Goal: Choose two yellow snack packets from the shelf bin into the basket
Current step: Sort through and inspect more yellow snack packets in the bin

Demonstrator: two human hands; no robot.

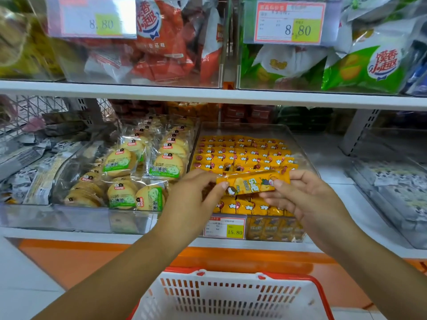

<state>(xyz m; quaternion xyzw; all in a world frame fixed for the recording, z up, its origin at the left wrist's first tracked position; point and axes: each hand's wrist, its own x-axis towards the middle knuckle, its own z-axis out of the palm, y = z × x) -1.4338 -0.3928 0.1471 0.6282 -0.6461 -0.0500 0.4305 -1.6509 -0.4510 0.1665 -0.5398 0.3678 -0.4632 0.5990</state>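
Yellow snack packet (253,183) is being held between both hands, lying nearly level at mid-frame with its right end slightly higher. Left grip (194,195) is pinching the packet's left end, thumb on the front and fingers curled behind. Right grip (307,199) is pinching the right end, thumb on top, with the other fingers spreading loosely below. Packet is hanging just above the front rows of the shelf bin (298,139), a clear bin at centre right holding many more yellow packets in rows. Price tag (225,227) reading 15.80 is sitting on the bin's front wall, below the hands. Round biscuit packs (129,162) are filling the next clear bin to the left. White basket (321,294) with a red rim is sitting at bottom centre, between the forearms. Red packs (161,42) and green packs (360,68) are showing in the upper shelf bins at the top of the frame.
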